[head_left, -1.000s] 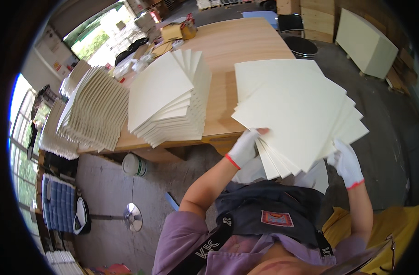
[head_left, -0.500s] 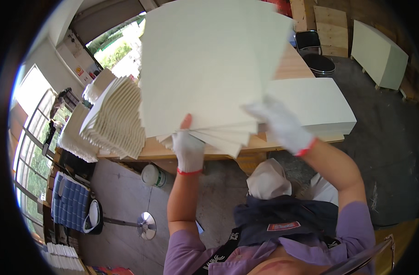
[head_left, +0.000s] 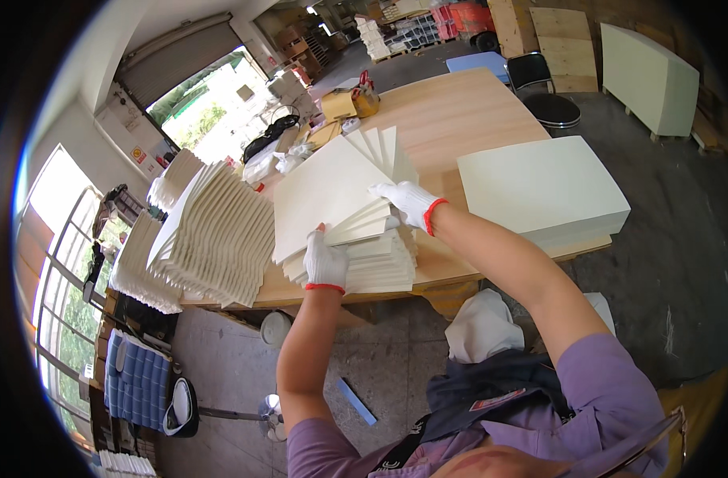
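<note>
A fanned bundle of cream paper sheets (head_left: 328,191) is low over the table, its corners spread at the far right and near side. My left hand (head_left: 326,261), in a white glove with a red cuff, is closed on the near edge, the bare thumb on top. At the right edge my right hand (head_left: 409,204), gloved likewise, grips the bundle with its fingers over the top sheet. Beneath lies a pile of layered sheets (head_left: 380,267); whether the bundle rests on it I cannot tell. Just left stands a tall, wavy stack of sheets (head_left: 217,235).
A neat block of cream paper (head_left: 543,187) sits at the right of the wooden table (head_left: 467,103). More sheet stacks (head_left: 137,259) line the left end. Beyond the bundle are a yellow box (head_left: 340,105) and bags. A black stool (head_left: 551,111) stands past the far right edge.
Both hands have brought the raised bundle down and away from me, close to the table. The table's far side and the layered pile now show.
</note>
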Demonstrator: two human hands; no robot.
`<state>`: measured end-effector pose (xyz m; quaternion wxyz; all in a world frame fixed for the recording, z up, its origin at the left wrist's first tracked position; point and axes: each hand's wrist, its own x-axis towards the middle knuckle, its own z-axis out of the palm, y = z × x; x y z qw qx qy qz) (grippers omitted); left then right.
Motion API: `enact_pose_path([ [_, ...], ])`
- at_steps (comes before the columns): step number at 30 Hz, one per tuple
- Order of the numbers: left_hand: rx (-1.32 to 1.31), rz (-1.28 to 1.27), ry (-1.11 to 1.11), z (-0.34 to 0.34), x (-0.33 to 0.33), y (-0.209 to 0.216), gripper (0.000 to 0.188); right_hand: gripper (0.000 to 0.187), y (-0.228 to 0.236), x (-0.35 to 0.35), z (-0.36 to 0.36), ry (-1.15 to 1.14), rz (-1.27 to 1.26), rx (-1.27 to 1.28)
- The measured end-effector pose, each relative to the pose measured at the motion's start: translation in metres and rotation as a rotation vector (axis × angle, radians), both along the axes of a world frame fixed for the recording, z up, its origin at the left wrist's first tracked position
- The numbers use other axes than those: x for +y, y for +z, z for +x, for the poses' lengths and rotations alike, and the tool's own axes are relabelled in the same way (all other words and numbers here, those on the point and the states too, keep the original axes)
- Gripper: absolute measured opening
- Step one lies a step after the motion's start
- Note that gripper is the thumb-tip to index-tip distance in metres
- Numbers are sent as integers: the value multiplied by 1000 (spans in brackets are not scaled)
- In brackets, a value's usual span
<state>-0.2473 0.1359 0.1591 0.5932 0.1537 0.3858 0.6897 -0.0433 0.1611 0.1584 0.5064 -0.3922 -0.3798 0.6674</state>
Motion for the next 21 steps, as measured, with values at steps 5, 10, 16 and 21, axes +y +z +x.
enact_pose_path([
  [5,135,143,-94,-8,26,-22,32,44,-8,-9,25,96,57,193],
  [10,-128,119,-270,-2,-17,-1,24,38,-65,-106,110,224,99,119],
  [16,-2,334,-37,48,-140,-54,61,32,-68,-275,257,32,-115,-344],
  [21,893,919,-631,195,-161,-90,43,28,-65,-305,378,-834,19,-755],
])
